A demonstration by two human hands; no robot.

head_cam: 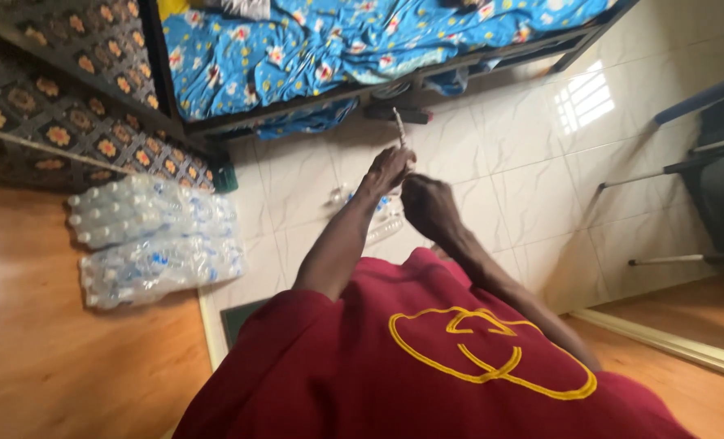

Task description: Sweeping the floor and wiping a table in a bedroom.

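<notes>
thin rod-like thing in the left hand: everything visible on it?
The thin rod is slim, pale grey-white and straight, its material unclear in the blur. It stands nearly upright, tilted slightly left, rising from the fingers of the left hand, which pinch its lower end. The right hand sits just beside, apparently not touching it. Behind it lies the white tiled floor.

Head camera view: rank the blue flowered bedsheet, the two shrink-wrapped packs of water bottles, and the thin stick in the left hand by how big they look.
1. Blue flowered bedsheet, largest, though cut off by the frame.
2. Packs of water bottles.
3. Thin stick held by the left hand, clearly smallest.
</notes>
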